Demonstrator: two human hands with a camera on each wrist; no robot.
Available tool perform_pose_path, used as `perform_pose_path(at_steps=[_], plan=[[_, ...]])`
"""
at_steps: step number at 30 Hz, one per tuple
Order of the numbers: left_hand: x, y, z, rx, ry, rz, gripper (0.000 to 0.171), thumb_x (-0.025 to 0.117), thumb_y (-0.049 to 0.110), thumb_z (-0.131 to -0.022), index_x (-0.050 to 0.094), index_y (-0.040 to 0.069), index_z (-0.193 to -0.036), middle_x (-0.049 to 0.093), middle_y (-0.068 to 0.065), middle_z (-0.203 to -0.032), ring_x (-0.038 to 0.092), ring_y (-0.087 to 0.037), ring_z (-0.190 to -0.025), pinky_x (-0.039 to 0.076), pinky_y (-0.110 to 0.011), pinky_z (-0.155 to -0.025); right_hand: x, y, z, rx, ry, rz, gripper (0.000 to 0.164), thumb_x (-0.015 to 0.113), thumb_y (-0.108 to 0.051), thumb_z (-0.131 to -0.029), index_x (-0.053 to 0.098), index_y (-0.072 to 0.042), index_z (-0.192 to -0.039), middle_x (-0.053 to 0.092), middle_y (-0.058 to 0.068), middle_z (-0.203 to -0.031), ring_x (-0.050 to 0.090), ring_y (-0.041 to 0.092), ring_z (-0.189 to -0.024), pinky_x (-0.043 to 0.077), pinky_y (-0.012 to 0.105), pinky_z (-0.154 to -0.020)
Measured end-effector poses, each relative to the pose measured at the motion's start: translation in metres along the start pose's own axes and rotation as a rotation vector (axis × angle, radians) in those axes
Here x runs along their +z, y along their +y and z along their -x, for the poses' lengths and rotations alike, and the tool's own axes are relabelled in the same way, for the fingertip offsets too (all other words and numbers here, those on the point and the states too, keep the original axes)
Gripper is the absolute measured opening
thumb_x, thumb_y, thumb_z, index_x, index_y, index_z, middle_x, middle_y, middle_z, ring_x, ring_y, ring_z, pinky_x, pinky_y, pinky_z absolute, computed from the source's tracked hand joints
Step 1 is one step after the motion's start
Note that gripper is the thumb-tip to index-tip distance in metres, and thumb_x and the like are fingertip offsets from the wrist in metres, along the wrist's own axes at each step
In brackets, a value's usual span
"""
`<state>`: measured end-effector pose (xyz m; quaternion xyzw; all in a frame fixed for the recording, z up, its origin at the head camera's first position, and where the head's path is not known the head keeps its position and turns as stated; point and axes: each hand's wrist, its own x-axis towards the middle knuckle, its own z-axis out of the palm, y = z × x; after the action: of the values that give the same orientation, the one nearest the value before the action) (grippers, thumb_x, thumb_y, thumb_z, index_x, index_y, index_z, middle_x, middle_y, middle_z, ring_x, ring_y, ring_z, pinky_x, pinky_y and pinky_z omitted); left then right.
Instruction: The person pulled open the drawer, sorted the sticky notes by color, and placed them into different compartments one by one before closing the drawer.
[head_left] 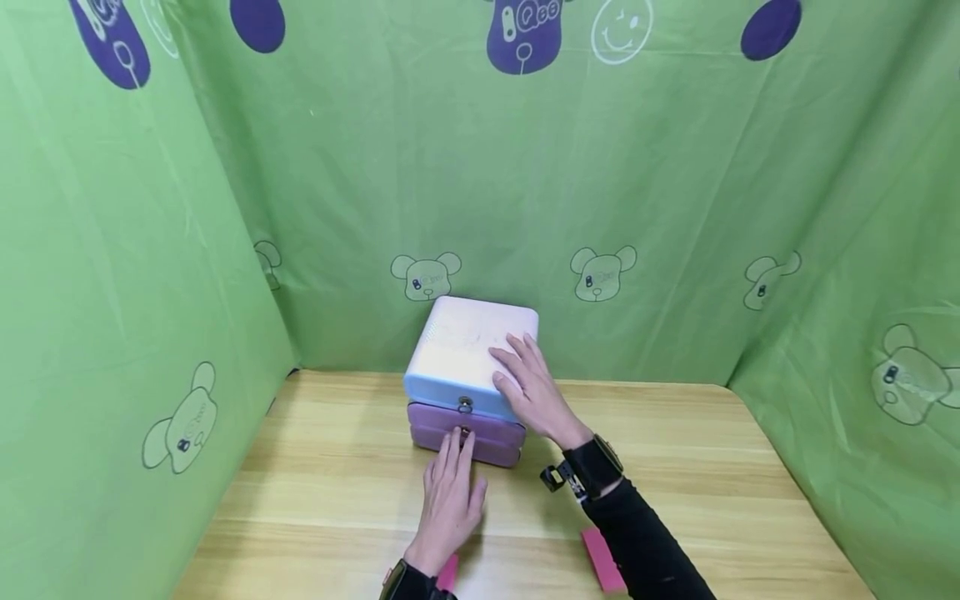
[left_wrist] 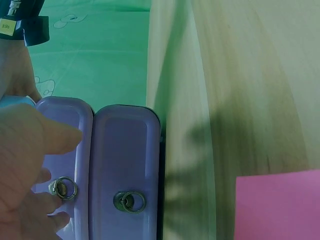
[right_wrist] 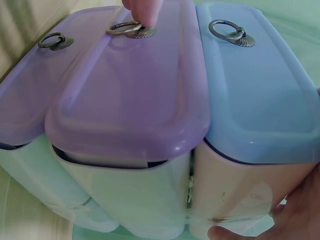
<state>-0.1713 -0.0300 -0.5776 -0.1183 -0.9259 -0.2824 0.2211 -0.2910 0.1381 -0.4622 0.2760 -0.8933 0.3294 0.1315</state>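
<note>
A small tin drawer cabinet (head_left: pixel 465 333) with a pale top stands against the back cloth. Its top drawer (head_left: pixel 435 392) has a blue front; the middle drawer (right_wrist: pixel 120 95) and bottom drawer (left_wrist: pixel 125 160) are purple, each front bearing a metal ring pull. With fingers extended, my left hand (head_left: pixel 447 500) touches the middle drawer's front at its ring pull (right_wrist: pixel 122 31). A narrow dark gap shows behind that front in the right wrist view. My right hand (head_left: pixel 536 400) rests spread on the cabinet's top at the right edge, holding it from above.
Pink flat pieces (head_left: pixel 602 560) lie on the wooden table (head_left: pixel 675 467) near the forearms; one (left_wrist: pixel 280 207) shows in the left wrist view. Green printed cloth (head_left: pixel 480 167) surrounds the table at the back and both sides.
</note>
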Motion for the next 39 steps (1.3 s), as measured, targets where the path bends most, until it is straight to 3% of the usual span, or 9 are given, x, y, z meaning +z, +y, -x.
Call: perform_pose_path(at_steps=[17,22,34,39], plan=[[-0.0006,-0.0038,-0.0034,-0.091,-0.075,0.073,0.079,0.066,0.019,-0.094,0.024,0.006,-0.16,0.018,-0.02,-0.169,0.02,-0.045,-0.155,0.023,-0.079,-0.114,-0.0017,-0.0011,-0.0013,-0.012,-0.004,0.008,0.048,0.045,-0.038,-0.106,0.049,-0.019,-0.15,0.025,0.014,-0.169,0.007,0.037,-0.16,0.01,0.07,-0.125],[-0.0002,-0.0061,-0.0042,-0.075,-0.05,0.065,0.081,0.068,0.018,-0.092,0.026,0.005,-0.159,0.024,-0.021,-0.167,0.023,-0.046,-0.154,0.026,-0.08,-0.112,-0.0024,-0.0023,-0.0021,-0.004,-0.01,0.01,0.05,0.048,-0.04,-0.105,0.05,-0.019,-0.15,0.025,0.014,-0.169,0.007,0.036,-0.16,0.01,0.07,-0.125],[0.0004,-0.0008,-0.0041,-0.093,-0.075,0.049,0.084,0.067,0.02,-0.093,0.02,0.006,-0.161,0.019,-0.018,-0.168,0.02,-0.039,-0.157,0.025,-0.076,-0.116,-0.005,-0.0059,-0.0014,0.014,-0.019,0.024,0.052,0.051,-0.044,-0.102,0.051,-0.021,-0.149,0.027,0.012,-0.169,0.009,0.036,-0.16,0.011,0.069,-0.125],[0.0026,0.0002,-0.0029,-0.071,-0.056,0.05,0.086,0.07,0.018,-0.089,0.022,0.004,-0.16,0.021,-0.021,-0.168,0.023,-0.042,-0.155,0.027,-0.078,-0.113,-0.0067,-0.0076,-0.0006,0.026,-0.025,0.03,0.054,0.054,-0.046,-0.101,0.051,-0.021,-0.149,0.026,0.011,-0.169,0.009,0.035,-0.16,0.013,0.069,-0.125]])
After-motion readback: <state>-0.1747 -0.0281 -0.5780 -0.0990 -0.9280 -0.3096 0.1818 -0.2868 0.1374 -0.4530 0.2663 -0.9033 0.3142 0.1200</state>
